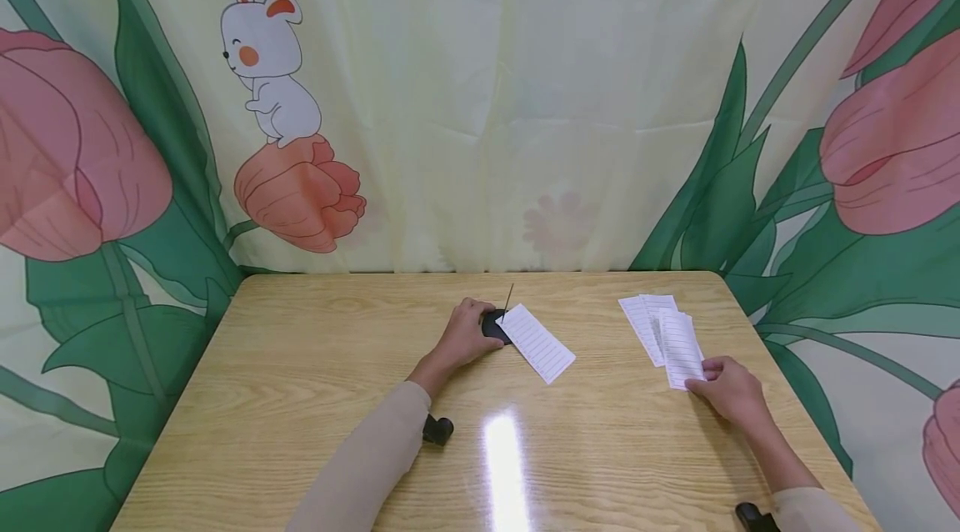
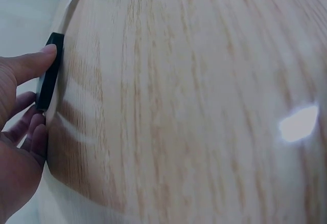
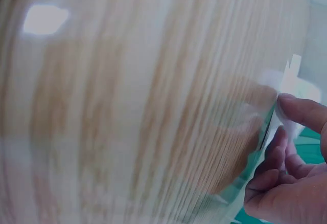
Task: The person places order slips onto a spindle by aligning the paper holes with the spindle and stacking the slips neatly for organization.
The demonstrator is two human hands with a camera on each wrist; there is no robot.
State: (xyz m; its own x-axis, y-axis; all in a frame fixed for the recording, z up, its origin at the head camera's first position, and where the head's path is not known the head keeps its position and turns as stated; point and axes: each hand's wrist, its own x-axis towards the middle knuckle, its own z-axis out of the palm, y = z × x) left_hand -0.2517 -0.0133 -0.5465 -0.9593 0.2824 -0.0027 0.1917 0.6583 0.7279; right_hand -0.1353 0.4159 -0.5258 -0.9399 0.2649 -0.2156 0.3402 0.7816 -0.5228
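Note:
My left hand (image 1: 462, 334) grips the black base of a receipt spike (image 1: 490, 323) on the table, thumb on one side and fingers on the other. In the left wrist view the base (image 2: 49, 75) shows edge-on between thumb and fingers. A thin upright pin (image 1: 510, 296) rises from it. One lined white paper slip (image 1: 538, 346) lies slanted, its upper corner at the pin's foot. On the right, my right hand (image 1: 729, 392) pinches the lower corner of a lined paper slip (image 1: 681, 351), which overlaps other slips (image 1: 640, 323) fanned out behind it.
The wooden table (image 1: 337, 348) has its back edge against a curtain (image 1: 465, 98) printed with tulips and a rabbit. A bright light reflection (image 1: 506, 465) shows on the tabletop between the arms. Each wrist wears a black camera mount (image 1: 438, 430).

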